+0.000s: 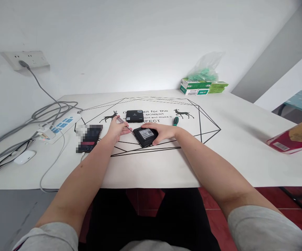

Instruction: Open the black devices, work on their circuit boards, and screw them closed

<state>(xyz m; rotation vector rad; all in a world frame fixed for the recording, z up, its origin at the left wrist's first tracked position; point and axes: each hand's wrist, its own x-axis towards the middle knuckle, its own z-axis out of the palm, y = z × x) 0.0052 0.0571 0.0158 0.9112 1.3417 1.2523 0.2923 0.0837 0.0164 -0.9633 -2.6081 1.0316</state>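
My left hand [117, 129] grips a thin screwdriver [120, 120] by its clear handle, with the shaft slanting down to the right. Its tip meets the left edge of a flat black box [142, 134] with a white label, though I cannot tell whether it sits in a gap. My right hand [163, 131] is wrapped round the right side of this box on the table. Just behind lies a second black case [134, 116] with small stickers. A green and black handle [176, 121], perhaps another screwdriver, rests beyond my right wrist; its far part is hidden.
A phone [90, 137] on a cable lies left of my left forearm. Further left are a power strip [61, 128], grey cables, eyeglasses [12, 155] and a white earbud case [24, 157]. Green boxes [196, 85] stand by the wall, a red and yellow packet [294, 137] at right.
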